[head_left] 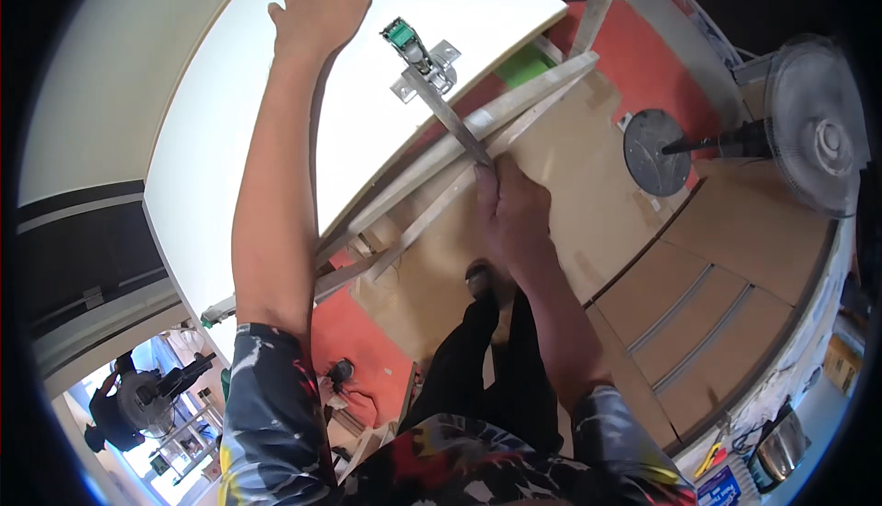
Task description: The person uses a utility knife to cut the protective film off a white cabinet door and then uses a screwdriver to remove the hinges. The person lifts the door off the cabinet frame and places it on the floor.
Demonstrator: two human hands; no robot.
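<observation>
My left hand (317, 5) lies spread on a white panel (239, 138), fingers apart, holding nothing. A metal cabinet hinge (424, 67) with a green part at its far end sits on the panel, to the right of that hand. In my right hand (514, 207) is a long, flat grey metal bar (450, 122), gripped at its near end. Its far end meets the hinge's near side; whether it presses on it I cannot tell. A second hinge (216, 311) shows at the panel's lower left corner, next to my left forearm.
Wooden bars (432, 161) of a stand run beneath the panel's right edge. Cardboard (551, 258) covers the floor, with red flooring (367, 341) beside it. A standing fan (818, 129) is at the right, another fan (145, 403) at the lower left. A dark power tool (342, 371) lies below.
</observation>
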